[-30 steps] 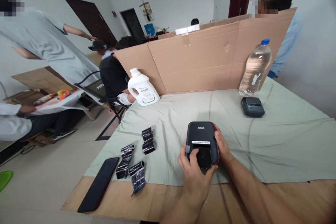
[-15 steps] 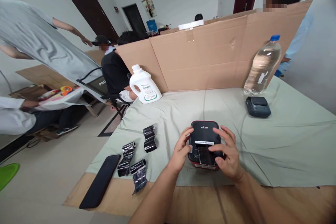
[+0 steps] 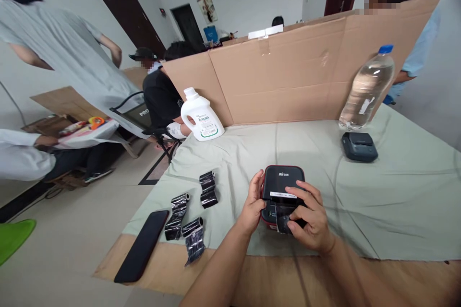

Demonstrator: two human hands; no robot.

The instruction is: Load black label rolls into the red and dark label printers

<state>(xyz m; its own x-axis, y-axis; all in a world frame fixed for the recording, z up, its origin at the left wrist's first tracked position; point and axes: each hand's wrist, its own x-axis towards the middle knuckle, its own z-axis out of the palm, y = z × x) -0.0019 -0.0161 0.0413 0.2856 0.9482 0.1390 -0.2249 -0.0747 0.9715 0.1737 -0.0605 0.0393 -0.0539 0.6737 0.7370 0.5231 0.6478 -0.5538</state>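
Lying along the lower left of the frame, a black phone (image 3: 141,253) rests half on the bare wood of the desk (image 3: 230,268) and half at the edge of the pale green cloth (image 3: 396,192). Just to its right sit three short rolls of shiny black ribbon (image 3: 194,244), partly unwound — two near the phone, one a little higher. Above them, left of centre, a white detergent bottle (image 3: 200,116) stands in front of the cardboard screen (image 3: 295,76).

At lower centre is the work itself: a small black label printer (image 3: 281,183) with a red underside sits on the cloth. The left hand (image 3: 253,201) is cupped flat against its left side, fingers pressed together, steadying it. The right hand (image 3: 309,218) lies over the front, fingers curled, thumb and forefinger seemingly pinching a strip of dark ribbon (image 3: 280,218) at the printer's mouth; the grip is partly hidden. Judging from this, the step in hand is threading or seating ribbon in the printer. The next move probably calls for a steady hold from the left while the right keeps the strip straight and unwrinkled — it looks thin and easily creased.

Further right, a second, darker printer (image 3: 359,146) lies near a clear water bottle (image 3: 367,88) in the upper right. Other people sit and stand beyond the screen and at far left.
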